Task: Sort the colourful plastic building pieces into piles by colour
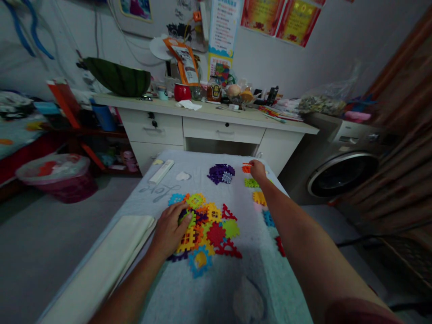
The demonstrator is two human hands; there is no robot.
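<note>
On the cloth-covered table, a mixed pile of toothed plastic building pieces [216,234] lies in red, yellow, green, blue, orange and purple. My left hand [171,227] rests on the pile's left side, thumb and fingers apart around a green piece [187,219]. Far out to the right, my right hand [258,171] pinches a thin orange building piece [246,164], seen edge-on, just above other orange pieces [246,169]. Nearer me along that edge are green pieces [251,183], yellow pieces [259,198], blue pieces [268,218] and red pieces [280,246], partly hidden by my forearm.
A heap of purple pieces [221,173] sits near the table's far end. At left lie a white remote-like strip [162,172] and a folded white sheet [104,265]. Beyond stand a cluttered white desk [216,118] and a washing machine [337,166].
</note>
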